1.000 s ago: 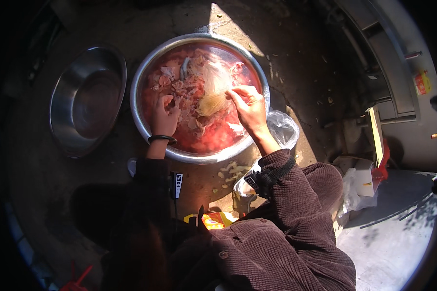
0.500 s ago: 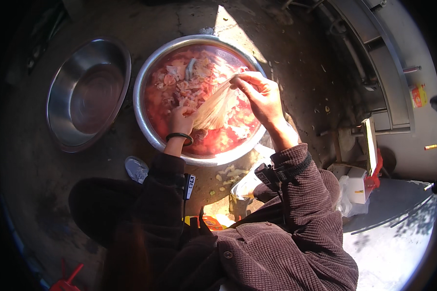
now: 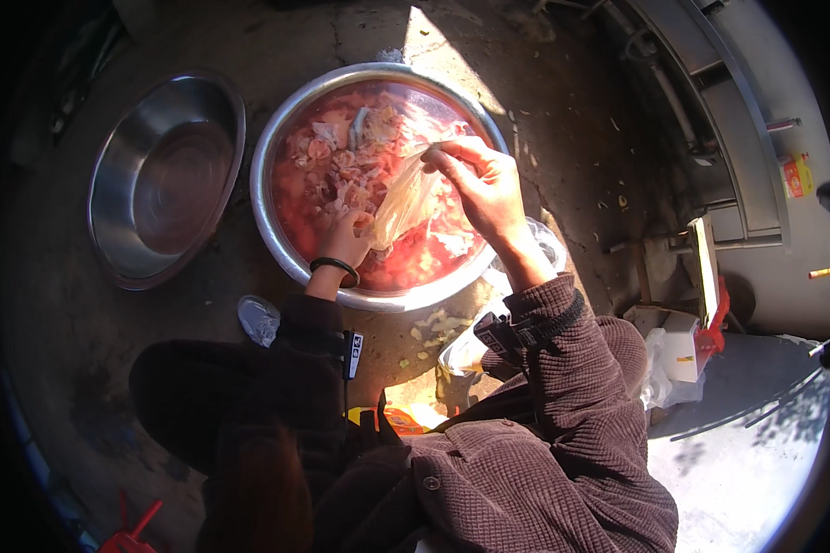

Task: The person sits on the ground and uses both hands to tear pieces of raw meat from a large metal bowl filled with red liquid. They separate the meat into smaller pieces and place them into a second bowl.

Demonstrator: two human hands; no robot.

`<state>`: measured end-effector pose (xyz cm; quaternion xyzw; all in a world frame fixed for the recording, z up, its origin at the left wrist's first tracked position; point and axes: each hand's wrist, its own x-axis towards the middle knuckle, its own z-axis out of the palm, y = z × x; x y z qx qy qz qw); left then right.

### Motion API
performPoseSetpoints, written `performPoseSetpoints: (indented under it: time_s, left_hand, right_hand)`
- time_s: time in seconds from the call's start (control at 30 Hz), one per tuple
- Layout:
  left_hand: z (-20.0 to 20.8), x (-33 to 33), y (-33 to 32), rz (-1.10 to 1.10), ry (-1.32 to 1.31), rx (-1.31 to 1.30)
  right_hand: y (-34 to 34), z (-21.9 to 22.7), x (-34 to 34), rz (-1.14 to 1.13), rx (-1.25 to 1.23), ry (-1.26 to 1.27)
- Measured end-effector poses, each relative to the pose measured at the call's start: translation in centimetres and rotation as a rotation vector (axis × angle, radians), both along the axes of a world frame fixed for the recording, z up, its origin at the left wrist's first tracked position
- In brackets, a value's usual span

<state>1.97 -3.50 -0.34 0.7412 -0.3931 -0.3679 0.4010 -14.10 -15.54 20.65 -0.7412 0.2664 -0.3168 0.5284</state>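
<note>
A large round metal basin (image 3: 266, 230) stands in front of me, filled with reddish water and pale pink, meat-like pieces (image 3: 341, 166). Above the water, a thin, translucent, pale beige membrane-like sheet (image 3: 406, 195) hangs stretched between my hands; I cannot tell exactly what it is. My right hand (image 3: 478, 177) pinches its upper end between thumb and fingers, over the basin's right part. Lower and to the left, my left hand (image 3: 346, 241), with a dark band at the wrist, is closed on the sheet's lower left edge. Its fingertips are partly hidden.
An oval metal tub (image 3: 124, 217) lies left of the basin. Pale scraps (image 3: 438, 324) litter the ground by my shoes. Clear plastic bags (image 3: 657, 373) and a white box (image 3: 681, 346) sit at the right, below a metal frame (image 3: 742, 175). Something red (image 3: 129, 539) is at lower left.
My right hand has moved slightly left with the sheet's upper end. The sheet looks narrower and less widely spread. My left hand has shifted only a little.
</note>
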Motion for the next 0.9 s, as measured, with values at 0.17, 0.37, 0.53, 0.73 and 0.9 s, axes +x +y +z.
performPoseSetpoints:
  time_s: [0.17, 0.37, 0.53, 0.73, 0.9]
  left_hand:
    - [-0.4, -0.5, 0.8, -0.005, 0.110, 0.022]
    - [3.1, -2.0, 1.2, 0.060, -0.164, 0.098]
    - [3.8, -2.5, 1.9, 0.191, -0.450, -0.023]
    - [3.7, -3.1, 2.8, 0.379, -0.223, -0.034]
    - [5.0, -3.1, 3.3, 0.416, -0.491, -0.126]
  right_hand:
    - [-0.4, 0.7, 0.3, -0.040, 0.073, -0.056]
    - [0.4, 0.9, 1.0, -0.013, -0.022, -0.036]
    - [0.9, 1.4, 1.6, -0.079, 0.012, -0.095]
    - [1.3, 2.3, 2.6, -0.102, 0.105, -0.076]
    - [1.8, 2.2, 3.2, -0.095, 0.014, -0.020]
